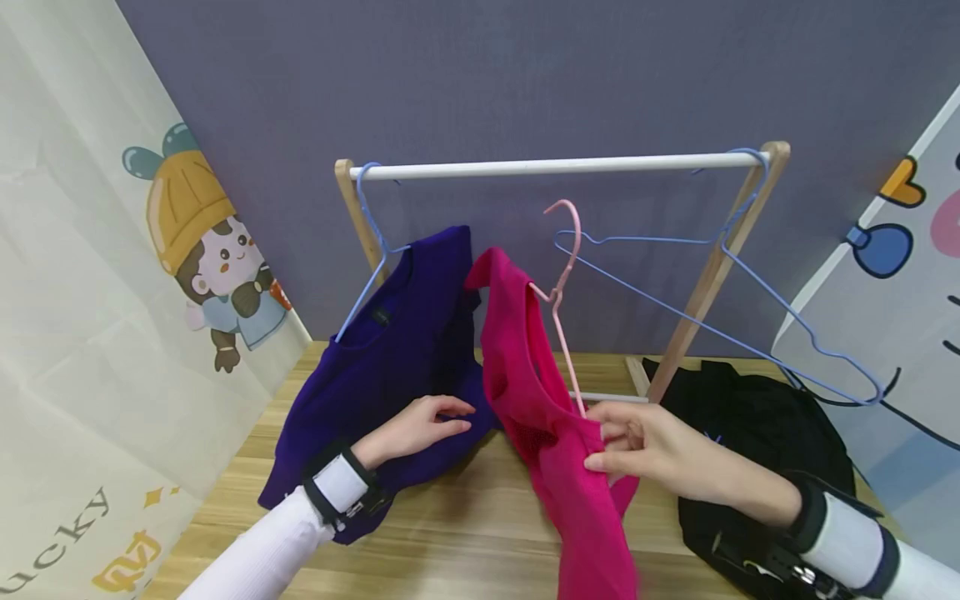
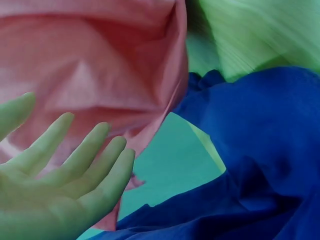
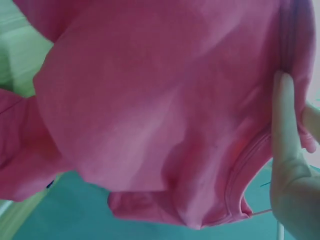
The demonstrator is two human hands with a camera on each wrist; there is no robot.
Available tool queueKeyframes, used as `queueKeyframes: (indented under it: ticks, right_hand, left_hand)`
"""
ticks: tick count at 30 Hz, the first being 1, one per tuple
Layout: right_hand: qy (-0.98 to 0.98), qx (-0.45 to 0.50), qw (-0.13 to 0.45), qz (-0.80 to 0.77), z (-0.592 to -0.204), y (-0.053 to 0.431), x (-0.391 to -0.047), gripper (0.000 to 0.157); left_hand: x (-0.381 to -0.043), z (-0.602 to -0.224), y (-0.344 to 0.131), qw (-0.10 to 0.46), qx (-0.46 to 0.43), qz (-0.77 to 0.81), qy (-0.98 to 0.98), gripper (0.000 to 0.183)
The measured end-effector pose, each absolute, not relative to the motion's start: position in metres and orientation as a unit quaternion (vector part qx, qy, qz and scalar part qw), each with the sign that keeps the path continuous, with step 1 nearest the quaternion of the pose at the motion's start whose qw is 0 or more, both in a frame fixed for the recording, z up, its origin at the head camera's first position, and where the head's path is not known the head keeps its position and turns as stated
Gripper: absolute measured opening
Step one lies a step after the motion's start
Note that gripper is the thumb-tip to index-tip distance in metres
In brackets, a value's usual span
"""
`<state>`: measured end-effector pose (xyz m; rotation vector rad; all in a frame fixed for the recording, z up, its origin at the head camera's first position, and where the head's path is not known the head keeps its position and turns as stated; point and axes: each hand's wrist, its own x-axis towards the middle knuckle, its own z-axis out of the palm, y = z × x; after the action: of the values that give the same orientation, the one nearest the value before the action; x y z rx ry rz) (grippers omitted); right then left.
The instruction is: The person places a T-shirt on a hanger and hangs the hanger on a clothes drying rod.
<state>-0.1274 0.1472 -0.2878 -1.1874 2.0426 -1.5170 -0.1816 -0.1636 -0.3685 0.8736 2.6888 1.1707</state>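
A bright pink shirt (image 1: pixel 525 375) hangs on a pink hanger (image 1: pixel 567 333), whose hook points up, free of the rail. My right hand (image 1: pixel 652 446) pinches the shirt's fabric near the neckline, at the hanger's right end; the right wrist view shows the thumb (image 3: pixel 284 120) lying on the cloth. My left hand (image 1: pixel 416 429) is held with fingers apart and nothing in them, left of the pink shirt and in front of a dark purple shirt (image 1: pixel 375 375). That shirt hangs on a blue hanger (image 1: pixel 367 200) at the rail's left end.
A white rail (image 1: pixel 525 167) on wooden legs stands against a grey wall. Another blue hanger (image 1: pixel 675 317) hangs bare at its right end, jutting forward. A black garment or bag (image 1: pixel 750 442) lies on the wooden tabletop (image 1: pixel 450 533) at right.
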Motion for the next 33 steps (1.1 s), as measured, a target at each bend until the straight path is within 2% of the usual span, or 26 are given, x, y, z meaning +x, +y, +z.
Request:
queueKeyframes:
  ticks: [4, 20, 33]
  right_hand:
    - [0.740, -0.407, 0.136, -0.517, -0.280, 0.135, -0.137, 0.031]
    - [0.747, -0.344, 0.118, -0.556, -0.242, 0.087, -0.176, 0.029]
    - [0.726, -0.346, 0.116, -0.583, -0.245, 0.054, -0.199, 0.026]
  left_hand:
    - [-0.180, -0.369, -0.166, 0.039, 0.287, 0.392, 0.873, 0.026]
    - [-0.178, -0.362, -0.176, 0.020, 0.282, 0.390, 0.876, 0.023]
    - [-0.176, -0.366, -0.190, 0.013, 0.277, 0.377, 0.884, 0.022]
